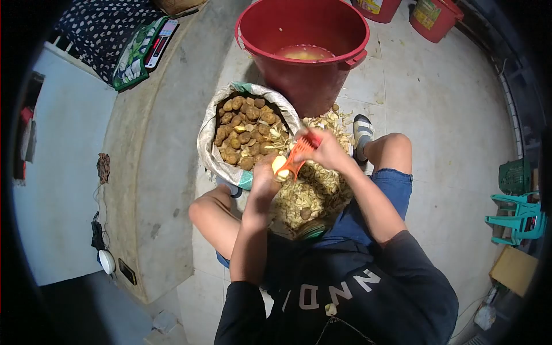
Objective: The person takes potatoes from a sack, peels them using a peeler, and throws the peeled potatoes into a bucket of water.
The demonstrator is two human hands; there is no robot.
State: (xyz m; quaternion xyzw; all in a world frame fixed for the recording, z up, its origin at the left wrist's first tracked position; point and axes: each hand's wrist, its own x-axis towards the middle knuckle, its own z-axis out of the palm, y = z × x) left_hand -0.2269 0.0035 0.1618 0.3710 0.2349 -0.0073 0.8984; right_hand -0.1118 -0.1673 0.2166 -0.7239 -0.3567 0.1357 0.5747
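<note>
My left hand point(265, 175) is closed around a potato point(280, 166) whose bared flesh shows pale yellow. In my right hand point(329, 150) is an orange peeler point(300, 154), its head against the potato. Just beyond my left hand stands an open white sack point(208, 141) full of brown unpeeled potatoes point(247, 118), with some peels on top. Below both hands lies a large heap of potato peelings point(299, 201), with a brown potato point(305, 213) on it. More peelings point(333, 123) lie scattered beside the sack.
A big red tub point(310, 86) with liquid in its bottom stands just past the sack. Smaller red buckets point(435, 20) are at the far right. Turquoise stools point(517, 215) and a green basket point(513, 176) stand right. A concrete ledge point(167, 155) runs along the left.
</note>
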